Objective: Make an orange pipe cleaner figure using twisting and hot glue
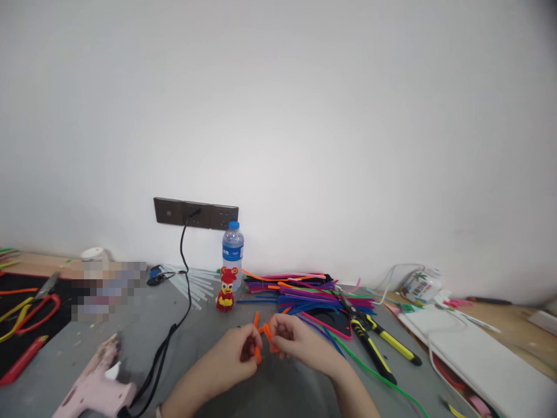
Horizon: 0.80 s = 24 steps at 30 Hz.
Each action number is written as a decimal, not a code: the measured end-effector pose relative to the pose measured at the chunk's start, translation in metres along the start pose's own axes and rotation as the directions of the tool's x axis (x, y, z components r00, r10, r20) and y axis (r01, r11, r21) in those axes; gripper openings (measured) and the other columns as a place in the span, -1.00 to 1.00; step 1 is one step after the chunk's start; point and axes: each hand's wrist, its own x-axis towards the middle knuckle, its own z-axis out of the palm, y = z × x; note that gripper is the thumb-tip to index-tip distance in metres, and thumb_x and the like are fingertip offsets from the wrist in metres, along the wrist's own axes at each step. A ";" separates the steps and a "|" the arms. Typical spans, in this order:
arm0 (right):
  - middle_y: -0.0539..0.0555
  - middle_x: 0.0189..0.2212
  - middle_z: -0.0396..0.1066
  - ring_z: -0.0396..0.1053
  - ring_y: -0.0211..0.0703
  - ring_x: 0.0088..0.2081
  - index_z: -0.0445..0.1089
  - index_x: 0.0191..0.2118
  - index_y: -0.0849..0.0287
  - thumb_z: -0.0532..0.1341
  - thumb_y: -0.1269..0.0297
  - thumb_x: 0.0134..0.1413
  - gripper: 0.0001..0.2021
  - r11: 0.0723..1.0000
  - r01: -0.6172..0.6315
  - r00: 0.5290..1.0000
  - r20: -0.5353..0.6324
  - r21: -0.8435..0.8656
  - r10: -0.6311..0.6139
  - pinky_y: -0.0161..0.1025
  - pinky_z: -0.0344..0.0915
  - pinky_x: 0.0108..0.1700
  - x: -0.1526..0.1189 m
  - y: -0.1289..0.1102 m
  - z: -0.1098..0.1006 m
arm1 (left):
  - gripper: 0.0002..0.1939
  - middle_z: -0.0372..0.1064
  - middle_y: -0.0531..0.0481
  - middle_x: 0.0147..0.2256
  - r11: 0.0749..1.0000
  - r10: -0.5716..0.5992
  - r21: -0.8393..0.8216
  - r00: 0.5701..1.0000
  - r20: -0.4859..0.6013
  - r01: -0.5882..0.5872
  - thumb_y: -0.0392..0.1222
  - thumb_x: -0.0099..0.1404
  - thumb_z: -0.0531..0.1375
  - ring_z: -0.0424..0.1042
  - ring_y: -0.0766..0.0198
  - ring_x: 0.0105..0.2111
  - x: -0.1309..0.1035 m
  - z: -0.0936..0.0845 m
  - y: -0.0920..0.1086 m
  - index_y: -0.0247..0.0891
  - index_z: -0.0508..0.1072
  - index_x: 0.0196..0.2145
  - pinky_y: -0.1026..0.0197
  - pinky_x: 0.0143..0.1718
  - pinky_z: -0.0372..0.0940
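Low in the middle of the view, my left hand (245, 351) and my right hand (290, 341) are close together above the grey table. Between them is a bent orange pipe cleaner (256, 319), with fingers of both hands pinched on it. Short orange ends stick up and out past the fingertips; the rest is covered by my hands. Just beyond my left hand stands a small red and yellow figure (225, 293) with round eyes. Behind it rises a water bottle (234, 252) with a blue cap.
Colourful pipe cleaners (300, 293) lie heaped behind my hands. Yellow-black pliers (369, 334) and a pink-edged phone (333, 325) are at right, near a white board (483, 360). A pink glue gun (98, 389) with its black cord (187, 273) lies at left, beyond it red-handled scissors (41, 307).
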 end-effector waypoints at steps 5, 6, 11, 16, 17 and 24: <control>-0.11 -0.56 0.26 0.19 -0.30 -0.52 0.23 -0.44 0.16 0.25 0.26 -0.01 -0.82 0.990 0.135 0.985 -0.111 0.036 -0.130 -0.36 0.10 -0.44 0.006 0.000 0.003 | -0.88 0.25 0.10 -0.43 0.958 -0.012 -0.287 0.995 -0.095 -0.016 -0.28 0.08 0.13 0.25 0.31 -0.42 0.012 0.001 -0.012 -0.26 0.32 -0.35 0.28 -0.38 0.20; -0.11 -0.56 0.24 0.17 -0.30 -0.51 0.23 -0.44 0.16 0.26 0.22 0.00 -0.81 0.987 0.159 0.978 -0.142 0.035 -0.153 -0.36 0.08 -0.44 0.007 0.000 0.003 | -0.86 0.25 0.09 -0.42 0.937 -0.016 -0.350 0.995 -0.101 -0.020 -0.23 0.08 0.16 0.26 0.30 -0.41 0.013 0.000 -0.012 -0.26 0.31 -0.35 0.26 -0.39 0.22; -0.09 -0.56 0.20 0.17 -0.26 -0.49 0.24 -0.47 0.16 0.27 0.05 0.00 -0.70 0.972 0.235 0.939 -0.262 0.013 -0.224 -0.32 0.11 -0.40 0.012 0.000 0.002 | -0.71 0.30 0.06 -0.40 0.853 -0.040 -0.520 0.989 -0.140 -0.039 -0.07 0.07 0.28 0.28 0.31 -0.43 0.012 -0.007 -0.005 -0.28 0.34 -0.34 0.27 -0.41 0.24; -0.06 -0.52 0.28 0.24 -0.22 -0.45 0.27 -0.43 0.17 0.30 0.00 -0.01 -0.67 0.957 0.270 0.935 -0.266 0.104 -0.235 -0.29 0.17 -0.35 0.013 0.000 0.004 | -0.65 0.34 0.08 -0.42 0.745 -0.077 -0.665 0.985 -0.155 -0.047 -0.02 0.06 0.36 0.33 0.33 -0.45 0.010 -0.009 -0.006 -0.28 0.40 -0.29 0.26 -0.38 0.28; -0.05 -0.52 0.28 0.25 -0.22 -0.45 0.28 -0.43 0.17 0.30 -0.01 -0.02 -0.66 0.955 0.274 0.935 -0.263 0.113 -0.237 -0.29 0.17 -0.35 0.013 -0.001 0.005 | -0.65 0.36 0.08 -0.42 0.720 -0.080 -0.693 0.985 -0.151 -0.048 -0.03 0.06 0.37 0.35 0.32 -0.44 0.010 -0.008 -0.007 -0.27 0.41 -0.29 0.25 -0.36 0.29; -0.06 -0.53 0.29 0.24 -0.23 -0.46 0.29 -0.47 0.18 0.34 0.01 -0.06 -0.66 0.942 0.271 0.945 -0.242 0.199 -0.221 -0.30 0.12 -0.36 0.012 -0.005 0.013 | -0.67 0.47 0.01 -0.41 0.673 -0.067 -0.732 0.976 -0.208 -0.110 -0.05 0.01 0.42 0.43 0.31 -0.42 0.011 -0.010 -0.003 -0.31 0.48 -0.35 0.30 -0.35 0.31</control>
